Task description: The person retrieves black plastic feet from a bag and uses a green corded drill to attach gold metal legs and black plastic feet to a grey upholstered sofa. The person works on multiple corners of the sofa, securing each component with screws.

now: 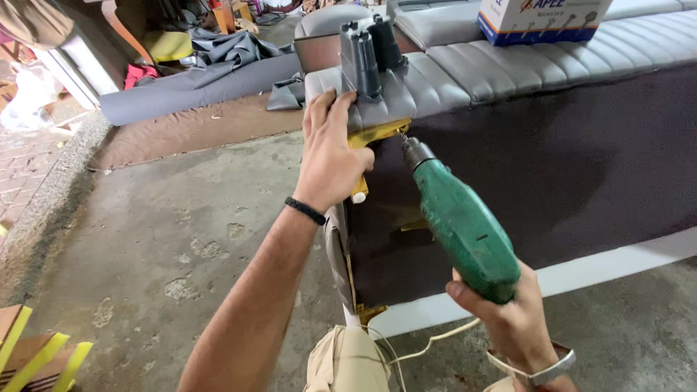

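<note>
Centre frame: left hand (pixel 330 156) fingers pinch a yellow metal bracket (pixel 377 135); right hand (pixel 512 319) (fingers wrapped) angles a green electric drill (pixel 461 221) up-left toward it.

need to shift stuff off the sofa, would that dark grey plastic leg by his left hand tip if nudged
Probably yes: the dark grey plastic leg stands tall and narrow on the soft, ribbed cushion, right by the corner edge. It looks like hollow moulded plastic, so likely light and stiff. The left hand beside it could easily knock it.

One head-worn camera looks steeply down and forward from close above the person's arms, facing the upholstered sofa frame (pixel 552 145) lying on the concrete floor (pixel 167 232), workshop clutter beyond.
</note>
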